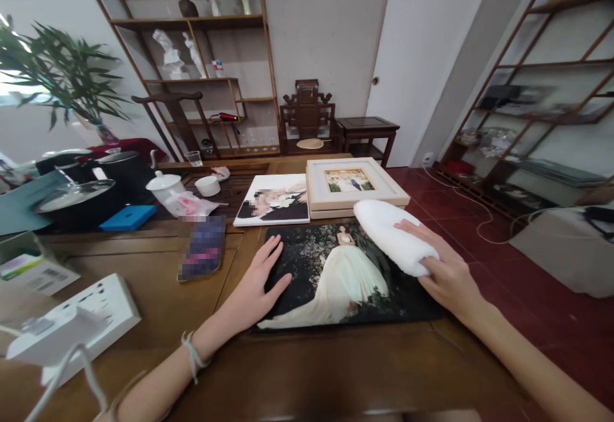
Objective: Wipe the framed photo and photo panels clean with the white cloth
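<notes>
A large photo print (307, 268) of a person in a long white gown lies flat on the wooden table (336, 371). My left hand (261, 278) rests on its left edge, fingers spread and holding nothing. At the print's right side, my right hand (444, 268) grips a folded white cloth (391, 233), thumb below and fingers over it. The cloth covers the print's upper right corner. Just behind the print are a white-edged photo panel (273, 214) and a pale wooden picture frame (355, 203) with a small photo in its middle.
To the left stand a white lidded bowl (165, 185), a small white cup (208, 185), a blue box (128, 217), a dark purple packet (204, 249) and a black pan (77, 201). A white power strip (81, 326) with cables sits nearer. Red floor tiles (518, 281) show beyond the right edge.
</notes>
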`<state>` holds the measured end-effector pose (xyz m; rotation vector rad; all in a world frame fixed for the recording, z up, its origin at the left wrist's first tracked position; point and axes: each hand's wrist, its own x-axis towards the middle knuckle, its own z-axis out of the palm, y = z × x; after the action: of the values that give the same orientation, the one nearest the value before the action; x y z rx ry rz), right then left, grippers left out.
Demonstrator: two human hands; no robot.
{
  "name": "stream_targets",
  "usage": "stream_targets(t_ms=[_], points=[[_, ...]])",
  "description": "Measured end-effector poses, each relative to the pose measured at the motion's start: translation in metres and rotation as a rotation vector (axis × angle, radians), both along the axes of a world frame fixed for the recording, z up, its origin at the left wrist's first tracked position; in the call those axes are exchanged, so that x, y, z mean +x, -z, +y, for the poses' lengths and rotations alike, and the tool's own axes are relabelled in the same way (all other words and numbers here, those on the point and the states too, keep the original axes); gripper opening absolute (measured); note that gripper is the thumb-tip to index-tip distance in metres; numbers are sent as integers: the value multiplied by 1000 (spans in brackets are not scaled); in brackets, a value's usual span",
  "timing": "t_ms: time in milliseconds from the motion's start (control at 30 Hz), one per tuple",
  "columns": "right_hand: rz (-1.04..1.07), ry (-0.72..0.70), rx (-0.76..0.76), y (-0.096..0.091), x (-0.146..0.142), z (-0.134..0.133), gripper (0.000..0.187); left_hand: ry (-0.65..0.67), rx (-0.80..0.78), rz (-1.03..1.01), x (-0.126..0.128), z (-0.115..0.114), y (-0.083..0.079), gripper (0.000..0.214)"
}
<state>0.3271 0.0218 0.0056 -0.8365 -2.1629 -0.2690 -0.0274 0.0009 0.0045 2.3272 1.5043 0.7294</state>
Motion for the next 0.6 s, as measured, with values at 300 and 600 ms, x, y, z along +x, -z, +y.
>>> stream_targets(t_ms=[300,600], points=[[-254,-101,-248,-8,-14,18,35,47,-29,33,-5,0,1,55],[-342,-29,-386,-13,-25,31,33,43,-19,27,-4,1,3,56]])
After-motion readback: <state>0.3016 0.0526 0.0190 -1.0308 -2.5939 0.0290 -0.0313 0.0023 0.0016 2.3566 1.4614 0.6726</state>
